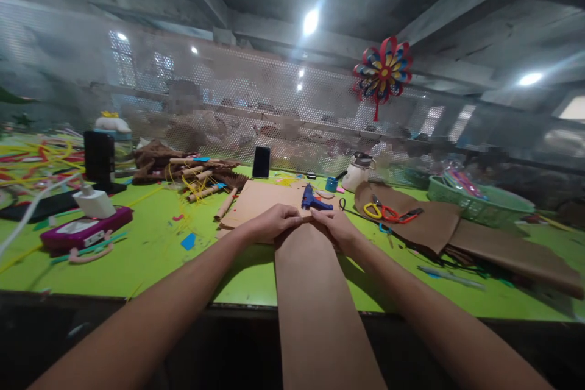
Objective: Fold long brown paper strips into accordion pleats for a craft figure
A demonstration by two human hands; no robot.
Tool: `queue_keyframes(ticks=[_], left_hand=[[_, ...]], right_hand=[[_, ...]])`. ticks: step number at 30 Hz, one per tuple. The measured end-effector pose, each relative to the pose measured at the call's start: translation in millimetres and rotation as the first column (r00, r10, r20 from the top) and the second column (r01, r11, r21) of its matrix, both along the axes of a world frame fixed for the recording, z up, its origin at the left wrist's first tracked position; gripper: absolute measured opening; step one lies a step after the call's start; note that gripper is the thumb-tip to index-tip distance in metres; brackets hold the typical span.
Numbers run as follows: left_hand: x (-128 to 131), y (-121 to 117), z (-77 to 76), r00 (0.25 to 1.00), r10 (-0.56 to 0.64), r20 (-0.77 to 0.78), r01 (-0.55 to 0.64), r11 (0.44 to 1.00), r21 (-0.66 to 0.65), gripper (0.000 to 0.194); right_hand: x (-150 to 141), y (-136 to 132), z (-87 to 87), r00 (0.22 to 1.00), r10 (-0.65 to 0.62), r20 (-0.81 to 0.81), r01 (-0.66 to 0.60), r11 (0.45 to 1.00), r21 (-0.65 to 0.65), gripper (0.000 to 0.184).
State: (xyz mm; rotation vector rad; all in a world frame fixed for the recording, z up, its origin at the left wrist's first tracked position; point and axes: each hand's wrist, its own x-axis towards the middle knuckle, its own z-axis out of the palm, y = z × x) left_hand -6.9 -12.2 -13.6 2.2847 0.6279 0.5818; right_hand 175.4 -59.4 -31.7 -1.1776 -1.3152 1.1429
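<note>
A long strip of brown paper (315, 304) runs from the table toward me and hangs over the front edge. My left hand (276, 221) grips its far end on the left, thumb on top and fingers bent. On the right side of that same end, my right hand (337, 226) pinches the paper in the same way. The far edge looks folded or rolled between the thumbs. Just beyond the hands lies a blue glue gun (314, 199), on a flat brown sheet (256, 198).
Scissors (388, 213) lie on brown paper (425, 219) to the right, near a green basket (479, 198). A purple power strip (86, 228) with a white plug is at left. Paper rolls (201, 189), a phone (261, 162) and a white jug (358, 172) stand farther back.
</note>
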Motion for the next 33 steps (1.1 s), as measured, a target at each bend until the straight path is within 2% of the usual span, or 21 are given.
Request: queue_keyframes(ticks=[6, 10, 12, 16, 20, 25, 27, 30, 33], left_hand=[[-0.6, 3.3, 0.3, 0.997, 0.049, 0.052, -0.054, 0.994, 0.097, 0.037], [1.4, 3.1, -1.0, 0.997, 0.042, 0.071, -0.05, 0.993, 0.109, 0.035], [2.3, 2.5, -0.9, 0.997, 0.033, 0.073, -0.04, 0.995, 0.093, 0.034], [-0.3, 1.6, 0.0, 0.998, 0.052, 0.026, -0.052, 0.998, 0.035, 0.035], [-4.6, 1.3, -0.3, 0.996, 0.073, -0.047, -0.072, 0.997, 0.019, 0.037], [-0.8, -1.2, -0.3, 0.999, -0.008, 0.052, 0.008, 1.0, -0.007, 0.034], [1.3, -1.8, -0.5, 0.996, -0.042, 0.083, 0.042, 0.999, 0.007, 0.033], [1.1, -1.7, -1.9, 0.997, -0.028, 0.072, 0.028, 1.0, 0.004, 0.036], [-2.8, -2.3, -2.9, 1.0, -0.011, 0.001, 0.012, 0.997, -0.082, 0.042]], right_hand=[[-7.8, 8.8, -1.5, 0.991, -0.126, 0.033, 0.122, 0.986, 0.111, 0.04], [-8.7, 8.9, -7.3, 0.971, -0.209, 0.115, 0.167, 0.939, 0.301, 0.041], [-6.5, 8.9, -11.0, 0.966, -0.226, 0.123, 0.171, 0.921, 0.351, 0.041], [1.6, 9.8, -16.7, 0.974, -0.181, 0.134, 0.134, 0.945, 0.3, 0.046], [6.4, 6.8, -11.8, 0.978, -0.077, 0.193, 0.035, 0.976, 0.213, 0.048], [-0.3, -1.0, -1.2, 1.0, -0.007, 0.02, 0.005, 0.997, 0.074, 0.043], [-3.9, -1.0, -3.0, 0.999, -0.01, -0.051, 0.015, 0.996, 0.093, 0.04], [-6.4, 1.7, -9.2, 0.994, -0.031, -0.102, 0.05, 0.98, 0.192, 0.034], [-4.0, 3.8, -10.8, 0.996, -0.079, -0.045, 0.089, 0.958, 0.271, 0.032]])
